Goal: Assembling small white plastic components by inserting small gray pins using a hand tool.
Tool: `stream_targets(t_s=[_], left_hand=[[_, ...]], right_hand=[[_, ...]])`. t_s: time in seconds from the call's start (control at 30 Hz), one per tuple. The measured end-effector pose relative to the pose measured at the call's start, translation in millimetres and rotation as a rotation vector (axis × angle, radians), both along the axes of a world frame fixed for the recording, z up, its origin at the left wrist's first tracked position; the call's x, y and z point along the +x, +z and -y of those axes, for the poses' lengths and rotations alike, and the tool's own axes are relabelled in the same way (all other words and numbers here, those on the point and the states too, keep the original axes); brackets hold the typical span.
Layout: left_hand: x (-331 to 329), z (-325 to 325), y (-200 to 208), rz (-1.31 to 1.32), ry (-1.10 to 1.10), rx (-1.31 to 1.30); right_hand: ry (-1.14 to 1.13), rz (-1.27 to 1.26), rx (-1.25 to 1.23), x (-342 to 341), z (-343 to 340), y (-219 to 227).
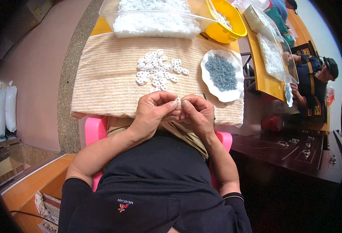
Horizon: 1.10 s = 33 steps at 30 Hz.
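Close together at the near edge of the cloth, my left hand (153,112) and my right hand (199,112) both pinch a small white piece (179,101) between thumb and fingers. Most of that piece is hidden by the fingertips. Just beyond my left hand lies a loose pile of white plastic pieces (155,70), rounded and with two holes each. To the right, beyond my right hand, a white wavy-rimmed dish (236,88) holds many tiny blue-grey parts (220,72), too small to tell their kind.
A striped cloth (104,77) covers the table. At its far side stand a clear bin (151,18) of white pieces and a yellow basin (236,31). At another table on the right, a person in a dark cap (330,68) works beside a clear bin (285,64).
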<state>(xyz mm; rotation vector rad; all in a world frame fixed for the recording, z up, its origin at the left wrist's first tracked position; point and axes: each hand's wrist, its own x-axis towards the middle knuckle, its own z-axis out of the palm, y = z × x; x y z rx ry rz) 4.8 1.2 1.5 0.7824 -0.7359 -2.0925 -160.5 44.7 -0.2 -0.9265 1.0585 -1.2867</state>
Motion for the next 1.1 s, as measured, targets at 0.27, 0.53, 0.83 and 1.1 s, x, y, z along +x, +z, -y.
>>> stream_targets(t_s=[0.27, 0.53, 0.83, 1.1], left_hand=[[0.6, 0.5, -0.3, -0.009, -0.029, 0.001], [1.3, 0.3, 1.3, -0.002, -0.04, 0.002], [1.1, 0.5, 1.7, 0.026, -0.033, 0.006], [1.1, 0.9, 3.0, -0.001, -0.039, 0.02]], right_hand=[[-0.005, 0.015, -0.013, 1.1, 0.0, -1.2], [-0.035, 0.015, 0.004, 4.0, -0.8, 2.9], [-0.019, -0.036, -0.015, 3.2, -0.9, 1.3], [-0.027, 0.001, -0.022, 2.9, -0.4, 1.3]])
